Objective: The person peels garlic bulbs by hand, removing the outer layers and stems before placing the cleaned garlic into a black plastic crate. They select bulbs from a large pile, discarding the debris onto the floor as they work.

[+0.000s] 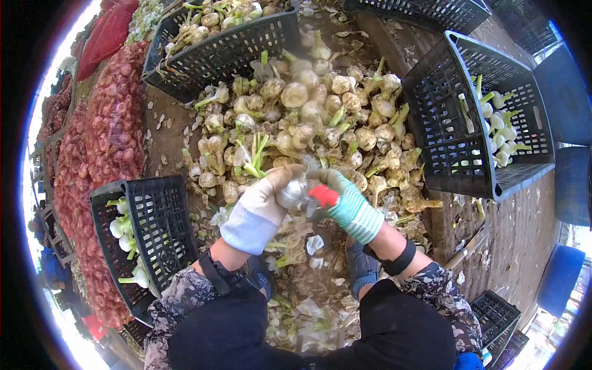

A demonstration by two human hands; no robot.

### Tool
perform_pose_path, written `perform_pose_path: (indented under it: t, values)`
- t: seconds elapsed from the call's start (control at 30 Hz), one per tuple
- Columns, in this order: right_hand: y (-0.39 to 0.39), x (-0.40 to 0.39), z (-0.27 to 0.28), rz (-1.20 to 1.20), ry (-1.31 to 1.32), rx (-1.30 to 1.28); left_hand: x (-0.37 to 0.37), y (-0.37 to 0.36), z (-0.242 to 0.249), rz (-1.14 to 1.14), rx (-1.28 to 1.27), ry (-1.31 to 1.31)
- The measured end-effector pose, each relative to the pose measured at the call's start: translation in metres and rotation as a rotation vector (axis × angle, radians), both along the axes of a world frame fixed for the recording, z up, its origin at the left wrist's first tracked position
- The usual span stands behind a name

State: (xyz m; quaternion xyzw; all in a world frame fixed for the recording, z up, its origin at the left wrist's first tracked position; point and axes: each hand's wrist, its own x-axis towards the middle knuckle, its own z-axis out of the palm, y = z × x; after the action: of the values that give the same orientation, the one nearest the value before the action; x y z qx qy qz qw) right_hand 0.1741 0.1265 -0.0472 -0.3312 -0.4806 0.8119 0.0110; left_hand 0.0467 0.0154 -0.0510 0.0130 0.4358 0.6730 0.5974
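In the middle of the head view, my left hand (262, 200), in a white glove with a pale blue cuff, is closed round a garlic bulb (291, 195). Green stalks (256, 159) stick out beyond the fingers on that side. My right hand (348, 200), gloved in green and white stripes, is closed close against the bulb's other side. A bright red piece (324, 196) shows at its thumb; I cannot tell what the fingers grip. Thin pale skins hang between the hands. Beyond them spreads a heap of unpeeled garlic (364, 139) with dry, dirty skins.
A black crate (425, 123) at right and another (163, 228) at left hold clean white garlic. A third crate (228, 58) at the back holds garlic too. Red mesh sacks (111, 135) line the left. A long-handled tool (468, 246) lies at right; loose skins (314, 245) litter the ground.
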Motion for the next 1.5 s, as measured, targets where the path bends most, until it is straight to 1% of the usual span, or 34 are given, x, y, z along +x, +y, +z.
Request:
perform_pose_path:
  t: [0.03, 0.1, 0.13, 0.2, 0.23, 0.27, 0.3, 0.37, 0.4, 0.5, 0.53, 0.57, 0.63, 0.67, 0.7, 0.73, 0.83, 0.87, 0.9, 0.97, 1.0, 1.03, 1.07, 1.1, 1.13, 1.17, 1.2, 1.23, 1.27, 1.3, 1.37, 1.43, 1.47, 1.5]
  values:
    - [-0.009, -0.004, -0.006, -0.057, 0.054, 0.143, 0.002, 0.001, 0.001, -0.006, -0.025, 0.028]
    - [-0.028, -0.010, -0.024, -0.172, 0.166, 0.428, 0.004, 0.000, 0.002, -0.042, -0.062, 0.309]
    - [-0.024, -0.008, -0.012, -0.123, 0.161, 0.135, 0.004, -0.005, -0.008, -0.038, -0.066, 0.468]
    - [-0.006, -0.003, -0.018, -0.242, 0.134, -0.067, -0.002, -0.011, -0.025, 0.148, -0.064, 0.122]
    - [0.003, 0.002, -0.022, -0.302, 0.119, -0.167, -0.006, -0.012, -0.022, 0.160, -0.035, 0.042]
    - [0.008, 0.011, -0.026, -0.173, 0.109, -0.122, -0.010, -0.010, -0.017, 0.171, -0.003, -0.037]
    - [0.008, 0.016, -0.032, 0.112, 0.032, 0.095, -0.013, -0.009, -0.014, 0.183, 0.027, -0.117]
    - [0.003, 0.016, -0.028, 0.684, -0.127, 0.520, -0.015, -0.010, -0.013, 0.165, -0.016, -0.080]
    - [0.004, 0.013, -0.025, 0.820, -0.404, 0.600, -0.016, -0.010, -0.011, 0.169, -0.045, -0.091]
    - [0.014, 0.021, -0.032, 0.597, -0.233, 0.936, -0.018, -0.006, -0.010, 0.185, -0.140, -0.131]
    - [0.011, 0.025, -0.044, 0.345, 0.084, 0.991, -0.018, -0.006, -0.010, 0.167, -0.146, -0.101]
    - [0.009, 0.018, -0.027, 0.276, 0.126, 0.968, -0.017, -0.004, -0.009, 0.146, -0.148, -0.071]
    - [0.003, 0.001, 0.006, 0.132, 0.206, 0.930, -0.008, -0.002, -0.006, -0.007, -0.112, 0.279]
    - [0.000, -0.003, 0.001, 0.116, 0.282, 0.835, -0.001, -0.001, -0.003, -0.082, -0.094, 0.452]
    - [-0.005, -0.006, -0.005, 0.099, 0.357, 0.736, 0.000, 0.001, 0.001, -0.064, -0.088, 0.193]
    - [-0.011, -0.007, 0.002, 0.138, 0.273, 0.660, 0.002, 0.005, 0.010, -0.029, -0.106, -0.061]
    - [-0.020, 0.007, 0.025, 0.356, 0.453, 0.407, -0.012, -0.008, -0.010, -0.067, -0.142, 0.010]
    - [-0.026, 0.010, 0.031, 0.530, 0.658, 0.320, -0.010, -0.009, 0.002, -0.090, -0.146, 0.181]
    - [-0.029, 0.011, 0.031, 0.683, 0.674, 0.328, -0.018, -0.010, -0.018, -0.069, -0.100, 0.198]
    - [-0.012, 0.015, -0.002, 0.669, 0.353, 0.408, -0.008, -0.002, 0.003, -0.024, -0.164, 0.161]
    - [0.000, 0.020, -0.019, 0.290, -0.044, 0.573, -0.008, -0.005, -0.009, -0.163, -0.036, 0.404]
    - [0.003, 0.026, -0.015, 0.077, 0.006, 0.425, -0.006, -0.007, -0.007, -0.189, -0.099, 0.286]
    - [0.007, 0.034, -0.007, 0.024, 0.038, 0.321, -0.003, -0.009, -0.004, -0.208, -0.166, 0.170]
    - [0.011, 0.040, 0.002, -0.029, 0.075, 0.224, -0.001, -0.007, -0.004, -0.300, -0.240, 0.278]
    - [0.012, 0.047, -0.010, 0.010, 0.014, 0.235, -0.001, -0.005, -0.004, -0.396, -0.308, 0.390]
    - [0.010, 0.056, -0.026, 0.035, 0.017, 0.333, 0.002, -0.004, -0.006, -0.497, -0.373, 0.498]
    - [0.005, 0.071, -0.043, 0.054, 0.005, 0.430, 0.010, -0.002, -0.012, -0.476, -0.504, 0.760]
    - [0.003, 0.092, -0.056, 0.064, -0.027, 0.533, 0.012, -0.004, -0.015, -0.407, -0.303, 0.949]
    - [0.002, 0.112, -0.061, 0.164, -0.114, 1.009, 0.009, 0.005, 0.001, -0.536, -0.209, 1.052]
    - [-0.006, 0.132, -0.057, 0.059, -0.272, 0.633, 0.001, 0.004, -0.009, -0.620, -0.206, 0.786]
    - [-0.035, 0.173, -0.038, -0.420, -0.308, 0.467, 0.006, -0.007, -0.011, -0.397, -0.218, 0.510]
    - [-0.053, 0.236, -0.065, -0.683, -0.479, 0.911, 0.006, -0.016, -0.018, -0.381, -0.263, 0.385]
    - [-0.053, 0.251, -0.039, -0.692, -0.747, 1.227, 0.009, -0.015, -0.023, -0.421, -0.255, 0.434]
    - [-0.054, 0.282, -0.062, -1.068, -0.669, 0.948, 0.010, -0.016, -0.027, -0.447, -0.254, 0.492]
